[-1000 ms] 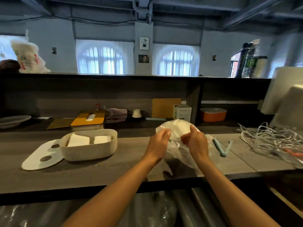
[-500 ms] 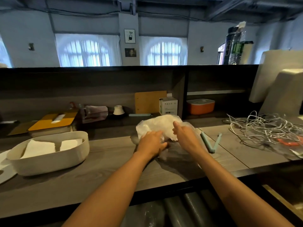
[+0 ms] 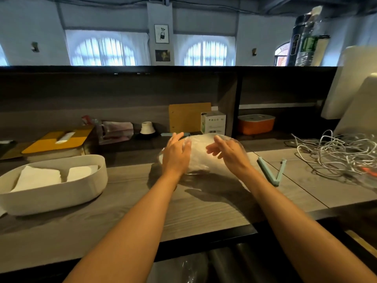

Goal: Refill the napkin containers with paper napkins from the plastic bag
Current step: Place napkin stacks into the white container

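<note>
A clear plastic bag (image 3: pixel 201 155) full of white napkins lies on the wooden counter in the middle. My left hand (image 3: pixel 176 155) lies against the bag's left side with straight fingers. My right hand (image 3: pixel 228 153) hovers over the bag's right side, fingers spread and loosely bent, gripping nothing that I can see. A white oval napkin container (image 3: pixel 81 190) stands at the left with two stacks of white napkins (image 3: pixel 38 177) inside.
A light-blue bag clip (image 3: pixel 272 170) lies open to the right of the bag. A tangle of white cables (image 3: pixel 334 153) fills the far right. An orange container (image 3: pixel 256 124), a small box (image 3: pixel 213 122) and a yellow board (image 3: pixel 58 138) stand on the back shelf.
Both hands have let go of the bag's gathered plastic and opened out over it. The bag has settled flatter on the counter. The view has shifted rightward, so the container sits further left.
</note>
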A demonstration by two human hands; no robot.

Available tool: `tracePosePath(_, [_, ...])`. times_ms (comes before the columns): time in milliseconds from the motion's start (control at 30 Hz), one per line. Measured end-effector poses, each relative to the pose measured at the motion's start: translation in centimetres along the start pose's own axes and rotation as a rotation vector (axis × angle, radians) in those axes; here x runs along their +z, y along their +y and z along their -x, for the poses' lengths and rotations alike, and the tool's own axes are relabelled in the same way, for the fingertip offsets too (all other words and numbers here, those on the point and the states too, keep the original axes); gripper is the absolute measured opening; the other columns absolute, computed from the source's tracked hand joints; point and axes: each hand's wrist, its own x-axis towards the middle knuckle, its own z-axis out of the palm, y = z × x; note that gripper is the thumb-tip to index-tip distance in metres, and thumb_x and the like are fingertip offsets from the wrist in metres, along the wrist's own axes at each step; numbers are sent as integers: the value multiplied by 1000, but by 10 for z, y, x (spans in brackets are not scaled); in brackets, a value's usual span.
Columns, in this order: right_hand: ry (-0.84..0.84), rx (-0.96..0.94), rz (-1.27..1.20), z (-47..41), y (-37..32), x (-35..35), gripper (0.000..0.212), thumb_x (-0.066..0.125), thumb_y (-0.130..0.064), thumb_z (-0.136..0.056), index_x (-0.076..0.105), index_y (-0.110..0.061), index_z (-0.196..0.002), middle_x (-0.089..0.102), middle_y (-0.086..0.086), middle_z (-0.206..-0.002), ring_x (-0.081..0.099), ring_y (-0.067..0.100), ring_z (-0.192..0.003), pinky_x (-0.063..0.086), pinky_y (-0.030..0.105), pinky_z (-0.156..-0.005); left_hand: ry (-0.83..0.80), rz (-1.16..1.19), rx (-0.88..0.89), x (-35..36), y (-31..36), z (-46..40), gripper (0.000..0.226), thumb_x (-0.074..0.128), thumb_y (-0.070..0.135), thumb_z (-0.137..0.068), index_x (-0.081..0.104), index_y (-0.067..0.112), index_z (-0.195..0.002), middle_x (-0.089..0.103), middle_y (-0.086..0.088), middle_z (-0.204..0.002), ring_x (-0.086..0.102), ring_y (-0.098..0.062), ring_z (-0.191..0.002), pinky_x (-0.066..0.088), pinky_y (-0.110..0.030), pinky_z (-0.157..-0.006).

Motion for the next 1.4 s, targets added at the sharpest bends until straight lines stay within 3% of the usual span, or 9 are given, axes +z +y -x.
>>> tracePosePath(33, [-29,-5,-59,1,-1,-1,54,33,-43,-105,75,-15,-88,73,1,-83,65,13,-75,53,32,-72,-62,54,-50,1,-2,-1,42,34,34,-107,58,13,-134,53,-7,-143,44,-24,-135,37,-39,-109])
tracePosePath(133, [-99,1,-134,3,-4,-2,55,32,-39,-105,75,-8,-90,72,7,-84,65,17,-76,52,24,-67,-123,96,-129,2,-2,-1,34,27,38,-107,55,19,-108,61,-6,-108,57,-24,-104,43,-36,-82])
tracePosePath(333, [7,-16,-126,6,-6,2,51,32,-42,-105,75,-13,-104,69,-2,-107,62,13,-101,45,32,-93,-51,64,-116,1,-4,1,32,28,37,-107,50,18,-92,56,-1,-88,55,-24,-91,38,-37,-74])
tracePosePath(433, [113,-49,-69,7,-13,1,45,38,-34,-105,75,-8,-105,67,-2,-105,58,9,-97,43,31,-89,-46,81,-101,1,0,2,32,27,36,-107,54,20,-100,58,0,-95,53,-21,-92,36,-35,-74])
tracePosePath(667, [175,-179,170,6,-12,0,34,50,-26,-101,74,-2,-95,72,13,-98,62,22,-90,49,42,-83,-37,148,-176,2,4,6,50,27,44,-106,68,18,-117,64,-3,-108,57,-22,-101,46,-36,-86])
tracePosePath(867, [-104,2,287,13,-16,1,43,38,-41,-104,66,-13,-123,63,8,-127,54,16,-108,40,32,-92,-12,164,-265,-2,5,8,50,30,44,-106,64,12,-89,65,-7,-91,59,-21,-87,43,-34,-71])
tracePosePath(1033, [-215,174,100,14,-15,7,50,37,-48,-103,47,-21,-144,45,5,-149,42,20,-134,30,36,-112,-45,282,-282,-11,-3,6,35,39,22,-103,70,12,-117,67,-9,-119,59,-26,-109,49,-40,-95])
tracePosePath(1200, [-283,115,287,7,-2,12,56,46,-59,-95,44,-29,-143,46,2,-147,44,20,-130,34,40,-110,-160,322,-247,-16,-4,13,34,39,20,-103,66,21,-124,63,-5,-125,57,-26,-115,49,-50,-101])
tracePosePath(1400, [-272,102,425,6,0,20,63,64,-57,-85,45,-26,-137,58,-1,-131,54,18,-117,46,38,-100,-204,403,-234,-20,-5,17,38,43,7,-98,64,23,-125,64,4,-111,63,-19,-102,56,-44,-92])
